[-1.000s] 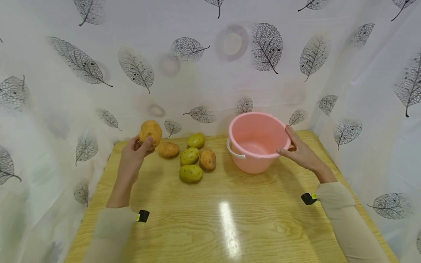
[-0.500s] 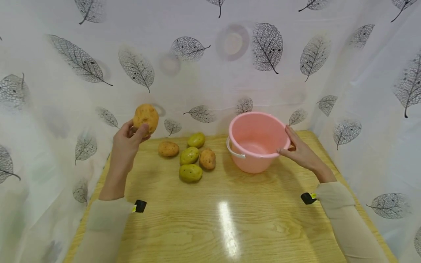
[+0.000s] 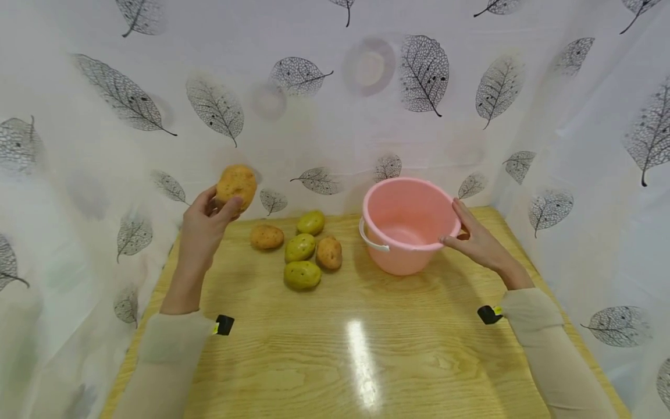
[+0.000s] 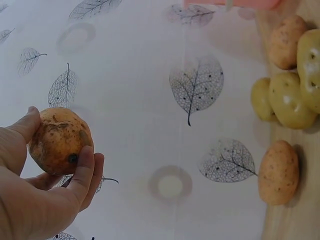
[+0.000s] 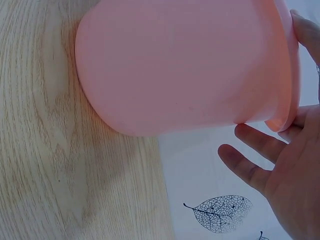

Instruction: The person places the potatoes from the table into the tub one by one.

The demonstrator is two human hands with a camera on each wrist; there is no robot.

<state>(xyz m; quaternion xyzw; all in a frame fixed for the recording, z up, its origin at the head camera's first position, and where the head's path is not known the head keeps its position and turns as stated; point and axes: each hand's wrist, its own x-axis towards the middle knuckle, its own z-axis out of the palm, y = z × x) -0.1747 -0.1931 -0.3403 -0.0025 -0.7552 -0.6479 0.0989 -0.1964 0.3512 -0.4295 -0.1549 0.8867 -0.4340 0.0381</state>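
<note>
My left hand (image 3: pixel 201 224) holds a round, brown-yellow potato (image 3: pixel 237 185) up above the far left of the table, thumb on one side and fingers on the other. In the left wrist view this potato (image 4: pixel 60 140) shows dark blotches on its skin. My right hand (image 3: pixel 478 241) grips the rim of a pink bucket (image 3: pixel 403 256), with the thumb at the front and fingers on the right side. The right wrist view shows two fingers (image 5: pixel 247 167) spread out below the bucket wall (image 5: pixel 180 65). Inside, the visible bottom of the bucket is bare.
Two brown potatoes (image 3: pixel 267 237) and several greenish ones (image 3: pixel 302 274) lie on the wooden table (image 3: pixel 293 349), left of the bucket. A white handle (image 3: pixel 373 238) hangs on the bucket's left side. Leaf-print sheeting (image 3: pixel 324 134) stands behind and along both sides.
My left hand has lifted the potato higher and away from the others, first up and left, then slightly back to the right. My right hand and the bucket have stayed in place.
</note>
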